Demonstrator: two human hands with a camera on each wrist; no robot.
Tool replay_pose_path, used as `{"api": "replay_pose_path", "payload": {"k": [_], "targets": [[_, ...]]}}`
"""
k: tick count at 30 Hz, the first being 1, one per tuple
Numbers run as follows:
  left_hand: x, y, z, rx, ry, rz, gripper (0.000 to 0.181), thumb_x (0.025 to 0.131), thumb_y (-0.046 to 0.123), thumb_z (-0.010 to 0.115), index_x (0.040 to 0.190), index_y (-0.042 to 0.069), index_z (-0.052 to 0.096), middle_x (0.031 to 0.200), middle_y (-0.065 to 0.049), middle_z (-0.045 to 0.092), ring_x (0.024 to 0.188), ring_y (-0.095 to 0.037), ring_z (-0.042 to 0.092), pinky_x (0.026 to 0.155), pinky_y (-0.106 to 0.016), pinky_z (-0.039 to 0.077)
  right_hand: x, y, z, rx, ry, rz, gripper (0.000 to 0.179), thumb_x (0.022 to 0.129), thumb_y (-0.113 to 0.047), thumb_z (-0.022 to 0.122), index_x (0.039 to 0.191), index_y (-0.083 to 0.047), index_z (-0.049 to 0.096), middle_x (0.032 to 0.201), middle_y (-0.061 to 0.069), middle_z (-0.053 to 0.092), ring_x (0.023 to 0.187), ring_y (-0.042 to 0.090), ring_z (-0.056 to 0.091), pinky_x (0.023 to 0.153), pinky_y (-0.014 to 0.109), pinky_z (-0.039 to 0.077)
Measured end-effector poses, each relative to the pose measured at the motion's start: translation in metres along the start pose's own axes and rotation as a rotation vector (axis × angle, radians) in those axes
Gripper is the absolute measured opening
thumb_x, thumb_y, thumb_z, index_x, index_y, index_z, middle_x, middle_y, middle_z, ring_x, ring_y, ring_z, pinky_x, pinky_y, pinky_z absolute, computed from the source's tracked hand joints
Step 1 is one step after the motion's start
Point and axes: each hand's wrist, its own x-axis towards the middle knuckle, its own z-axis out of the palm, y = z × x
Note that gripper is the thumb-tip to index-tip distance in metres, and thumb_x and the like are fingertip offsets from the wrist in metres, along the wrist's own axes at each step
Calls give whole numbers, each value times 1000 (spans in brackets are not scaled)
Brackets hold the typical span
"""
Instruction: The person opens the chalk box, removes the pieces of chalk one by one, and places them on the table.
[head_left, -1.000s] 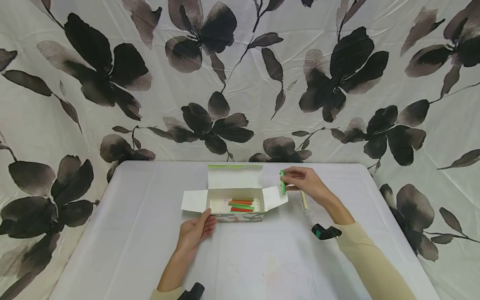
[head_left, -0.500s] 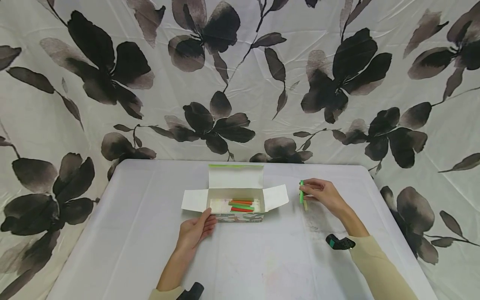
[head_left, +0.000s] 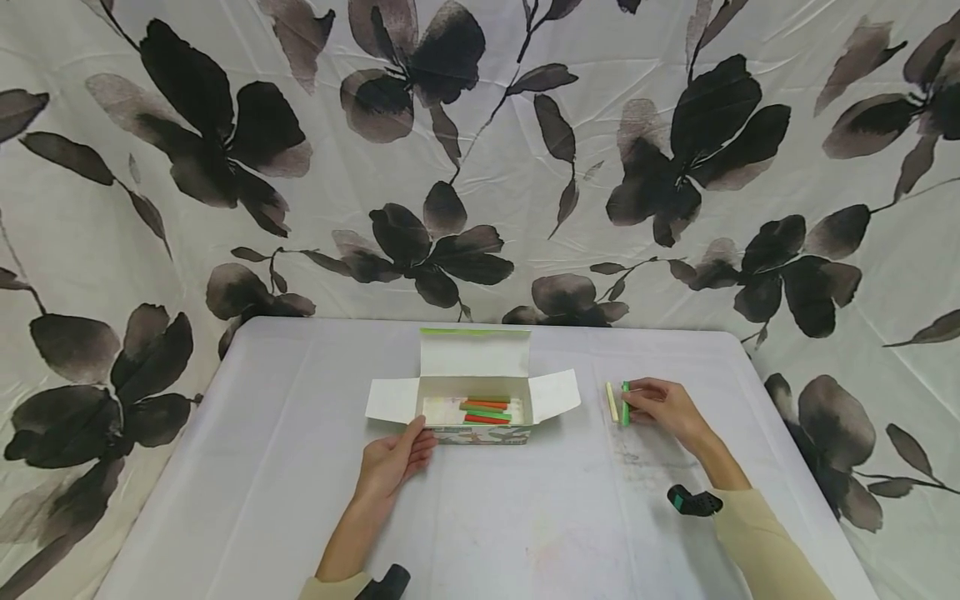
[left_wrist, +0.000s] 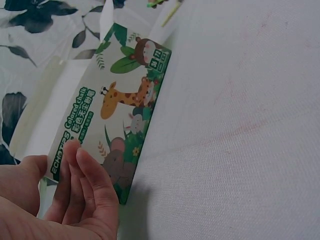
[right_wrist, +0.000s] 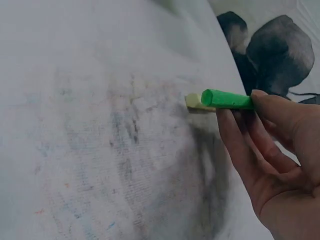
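A white box of colored chalk stands with its lid and side flaps spread, and several chalk sticks in orange, green and red lie inside. My left hand holds the box at its front left corner. In the left wrist view, the thumb is at the upper edge and the fingers lie against the printed front. Between thumb and fingers, my right hand pinches a green chalk stick. Just left of it, a pale yellow chalk stick lies on the table, nearly parallel.
The white-covered table bears smudges of coloured chalk dust near the right hand. The box's right flap sticks out toward the yellow stick. Behind the table hangs a floral cloth.
My right hand has carried the green chalk stick rightward and down from above the box's right flap to beside the yellow stick. The left hand has stayed at the box.
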Motion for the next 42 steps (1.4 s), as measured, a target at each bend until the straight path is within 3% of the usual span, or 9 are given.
{"api": "replay_pose_path", "payload": {"k": [8, 14, 19, 28, 34, 42], "targets": [[0, 0, 2, -3, -6, -3, 51, 97, 38, 73, 111, -11, 69, 92, -9, 76, 81, -12, 72, 69, -20, 60, 1, 17, 0, -48, 30, -42, 43, 100, -15, 70, 131, 13, 58, 111, 23, 71, 89, 17, 73, 77, 28, 63], [2, -1, 5, -4, -10, 1, 49, 98, 37, 72, 109, -11, 69, 91, -10, 76, 80, -12, 73, 71, -21, 61, 4, 23, 3, -212, 118, -104, 31, 97, -17, 74, 115, 8, 69, 96, 14, 75, 74, 14, 67, 60, 24, 58], [2, -2, 5, -3, -19, 3, 50, 97, 37, 73, 110, -11, 70, 91, -9, 76, 81, -12, 73, 71, -21, 61, 1, 18, 4, -274, 137, -135, 27, 99, -15, 71, 113, 8, 69, 91, 13, 73, 71, 16, 65, 57, 24, 56], [2, 1, 3, -2, -7, 1, 50, 98, 37, 72, 111, -11, 69, 92, -10, 77, 80, -12, 72, 70, -20, 61, 2, -7, 4, -341, 176, -226, 23, 103, -16, 66, 111, 5, 71, 96, 16, 73, 81, 28, 69, 64, 24, 54], [3, 3, 0, 0, -6, -9, 51, 98, 38, 72, 113, -11, 69, 93, -10, 77, 81, -12, 72, 72, -21, 61, 5, -29, 5, -329, 145, -261, 25, 102, -18, 67, 112, 4, 70, 100, 18, 74, 86, 34, 71, 67, 27, 57], [3, 4, -2, 28, -17, -13, 53, 98, 40, 72, 116, -11, 68, 95, -8, 76, 82, -11, 71, 73, -20, 61, 4, -58, 11, -364, 122, -324, 23, 102, -20, 68, 110, 1, 72, 97, 12, 74, 87, 26, 69, 73, 32, 57]]}}
